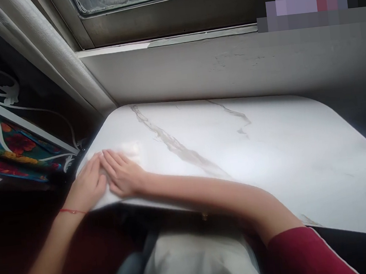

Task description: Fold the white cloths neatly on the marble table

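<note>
A white table top point(269, 145) with grey-brown marble veins lies before me. My left hand point(88, 184), a red string around its wrist, rests flat at the left end with its fingers stretched out. Beside it, my right hand point(123, 171) lies flat too, its fingertips close to those of the left. A pale, slightly raised-looking patch point(134, 150) shows by the right hand's fingers. Whether it is a thin white cloth or light on the surface, I cannot tell. What lies under the palms is hidden.
A wall point(179, 67) and a metal-framed window point(164, 19) run behind the table. At left are a pale curtain point(39, 47), a white scrolled metal frame point(20, 112) and flowered fabric point(20, 143). A light cloth point(199, 261) covers the lap below the front edge.
</note>
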### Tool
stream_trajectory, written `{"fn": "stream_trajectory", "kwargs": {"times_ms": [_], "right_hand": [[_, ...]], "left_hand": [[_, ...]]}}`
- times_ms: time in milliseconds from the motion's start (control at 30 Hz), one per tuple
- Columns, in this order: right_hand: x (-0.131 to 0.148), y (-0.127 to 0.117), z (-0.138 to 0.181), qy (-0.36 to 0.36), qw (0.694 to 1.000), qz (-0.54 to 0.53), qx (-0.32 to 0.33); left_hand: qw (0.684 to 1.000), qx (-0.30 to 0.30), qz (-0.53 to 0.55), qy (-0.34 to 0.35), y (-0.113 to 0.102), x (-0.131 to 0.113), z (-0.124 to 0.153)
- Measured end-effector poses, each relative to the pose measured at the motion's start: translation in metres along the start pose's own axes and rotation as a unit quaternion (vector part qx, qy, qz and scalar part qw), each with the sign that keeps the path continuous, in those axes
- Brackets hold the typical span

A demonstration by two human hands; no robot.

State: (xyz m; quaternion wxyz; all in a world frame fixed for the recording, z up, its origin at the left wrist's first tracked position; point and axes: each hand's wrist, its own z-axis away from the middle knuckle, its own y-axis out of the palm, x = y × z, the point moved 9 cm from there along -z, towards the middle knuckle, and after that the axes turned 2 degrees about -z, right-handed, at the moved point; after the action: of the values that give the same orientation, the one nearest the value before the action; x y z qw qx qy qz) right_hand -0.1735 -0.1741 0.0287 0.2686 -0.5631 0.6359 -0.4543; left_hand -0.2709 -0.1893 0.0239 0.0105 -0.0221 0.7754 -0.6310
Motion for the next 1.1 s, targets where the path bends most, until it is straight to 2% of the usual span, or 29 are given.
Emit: {"fn": "stream_trajectory", "kwargs": {"times_ms": [267,500,633,767,933,1100], "right_hand": [[-0.074,0.015,-0.037,0.084,0.994,-0.061,-0.044],[-0.147,0.021,-0.063,0.136,0.990,-0.035,-0.029],[-0.182,0.027,-0.077,0.137,0.990,-0.032,-0.022],[-0.214,0.030,-0.089,0.178,0.983,-0.032,-0.025],[-0.233,0.029,-0.096,0.200,0.979,-0.031,-0.031],[-0.235,0.023,-0.093,0.197,0.979,-0.034,-0.037]], "left_hand": [[0.998,-0.032,0.027,0.053,0.021,0.010,-0.085],[0.998,-0.044,0.054,0.008,0.037,0.016,-0.163],[0.997,-0.034,0.063,0.014,0.045,0.015,-0.201],[0.996,-0.032,0.076,0.033,0.050,0.015,-0.235],[0.995,-0.052,0.086,0.026,0.051,0.017,-0.259],[0.993,-0.065,0.097,0.007,0.047,0.017,-0.258]]}}
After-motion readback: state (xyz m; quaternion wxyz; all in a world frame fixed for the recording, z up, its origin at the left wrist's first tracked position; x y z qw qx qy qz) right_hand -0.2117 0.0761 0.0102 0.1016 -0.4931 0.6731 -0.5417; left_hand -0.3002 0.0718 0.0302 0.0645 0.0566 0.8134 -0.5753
